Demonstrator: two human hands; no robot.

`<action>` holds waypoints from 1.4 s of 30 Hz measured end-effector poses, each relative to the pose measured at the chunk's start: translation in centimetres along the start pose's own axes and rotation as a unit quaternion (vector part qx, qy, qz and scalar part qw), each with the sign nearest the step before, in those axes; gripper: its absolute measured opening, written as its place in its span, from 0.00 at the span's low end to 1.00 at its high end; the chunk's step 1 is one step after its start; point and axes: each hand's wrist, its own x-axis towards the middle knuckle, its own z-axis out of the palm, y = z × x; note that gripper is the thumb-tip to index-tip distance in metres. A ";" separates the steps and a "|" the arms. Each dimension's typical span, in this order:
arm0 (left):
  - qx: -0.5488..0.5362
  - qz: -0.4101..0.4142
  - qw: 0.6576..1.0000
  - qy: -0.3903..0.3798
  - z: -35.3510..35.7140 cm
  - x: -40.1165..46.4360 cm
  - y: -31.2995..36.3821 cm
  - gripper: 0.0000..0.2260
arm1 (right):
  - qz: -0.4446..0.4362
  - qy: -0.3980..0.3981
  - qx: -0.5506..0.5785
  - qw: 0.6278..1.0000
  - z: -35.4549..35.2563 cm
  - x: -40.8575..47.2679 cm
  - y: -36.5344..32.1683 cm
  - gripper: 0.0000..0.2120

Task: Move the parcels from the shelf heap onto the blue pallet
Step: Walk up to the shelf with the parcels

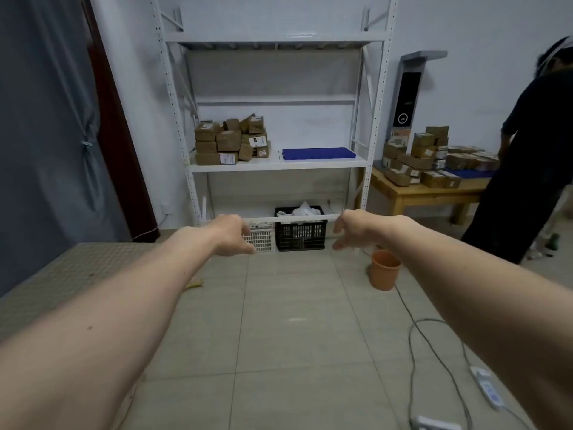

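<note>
Reaching forward over bare tiled floor [294, 305], left hand [231, 234] and right hand [353, 229] hang loosely curled, holding nothing. Beyond them, parcels [231, 141] are heaped on the shelf [279, 164], blue pallet [317, 153] alongside, unloaded.

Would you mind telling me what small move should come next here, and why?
Probably step toward the shelf: both hands hang open and empty, short of the parcel heap, and the blue pallet beside it holds nothing yet.
</note>
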 end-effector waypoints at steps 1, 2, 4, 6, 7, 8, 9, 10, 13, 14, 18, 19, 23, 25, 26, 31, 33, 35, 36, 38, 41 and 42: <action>0.001 -0.001 1.000 -0.006 0.0 0.3 0.0 0.26 | 0.001 -0.005 -0.004 1.000 0.0 0.4 0.0 0.23; 0.003 -0.001 1.000 -0.008 0.0 0.6 -0.1 0.26 | -0.002 -0.003 -0.006 1.000 0.1 1.0 0.1 0.23; -0.002 -0.011 1.000 -0.018 0.1 1.5 -0.3 0.26 | -0.014 -0.010 -0.009 1.000 0.3 2.2 0.3 0.22; 0.001 -0.018 1.000 -0.020 0.2 2.8 -0.2 0.25 | -0.027 -0.012 -0.008 1.000 0.7 4.0 0.7 0.21; 0.001 -0.023 1.000 -0.019 0.2 3.7 -0.2 0.25 | -0.033 -0.011 -0.008 0.999 0.8 5.1 1.0 0.21; 0.000 -0.028 0.999 -0.016 0.1 4.6 -0.1 0.25 | -0.037 -0.008 -0.006 0.999 0.7 6.0 1.2 0.22; 0.003 -0.033 0.999 -0.017 0.1 5.8 0.1 0.25 | -0.040 -0.004 -0.006 0.999 0.7 7.3 1.8 0.22; 0.006 -0.034 0.999 -0.019 0.1 6.9 0.3 0.25 | -0.045 0.002 -0.004 0.999 0.6 8.5 2.3 0.22; 0.011 -0.033 0.999 -0.018 0.1 11.0 1.7 0.25 | -0.057 0.008 0.003 0.998 -0.2 11.9 4.3 0.22; 0.008 -0.031 0.999 -0.018 0.1 12.4 2.3 0.25 | -0.057 0.004 0.009 0.998 -0.5 13.0 5.2 0.21; -0.010 -0.027 0.999 -0.017 0.2 18.0 5.1 0.25 | -0.047 0.007 0.020 0.999 -2.3 17.6 9.2 0.20; -0.015 -0.027 0.999 -0.018 0.1 19.2 5.9 0.25 | -0.043 0.004 0.020 0.999 -2.9 18.7 10.2 0.20; -0.020 -0.034 0.999 -0.002 0.2 24.1 7.9 0.23 | -0.040 0.007 0.024 0.999 -4.7 23.4 13.3 0.19; -0.003 -0.045 0.999 0.020 0.8 26.2 8.1 0.15 | -0.046 0.010 0.029 0.998 -4.8 25.6 14.3 0.18; 0.016 -0.053 0.998 0.034 1.2 27.1 8.2 0.11 | -0.048 0.009 0.030 0.998 -4.5 26.5 14.7 0.17; 0.056 -0.077 0.994 0.055 2.2 31.1 7.9 0.11 | -0.050 -0.006 0.020 0.999 -2.6 30.4 15.8 0.17; 0.057 -0.074 0.994 0.053 2.3 33.2 7.6 0.10 | -0.046 -0.003 0.020 0.999 -2.6 31.9 16.3 0.18; 0.057 -0.069 0.995 0.043 2.4 35.4 7.4 0.08 | -0.038 -0.002 0.021 0.999 -2.6 33.7 17.0 0.18; 0.054 -0.064 0.996 0.041 2.5 36.5 7.3 0.08 | -0.028 0.000 0.027 0.999 -2.5 34.7 17.3 0.17; 0.043 -0.058 0.997 0.030 2.7 38.7 6.9 0.07 | -0.012 0.005 0.045 0.999 -2.7 36.8 17.6 0.17; 0.052 -0.053 0.997 -0.005 2.7 41.8 5.5 0.07 | 0.001 -0.009 0.043 0.999 -3.1 40.3 17.2 0.17; 0.051 -0.052 0.997 -0.017 2.5 43.0 4.8 0.07 | 0.002 -0.015 0.039 0.999 -3.3 41.7 16.8 0.17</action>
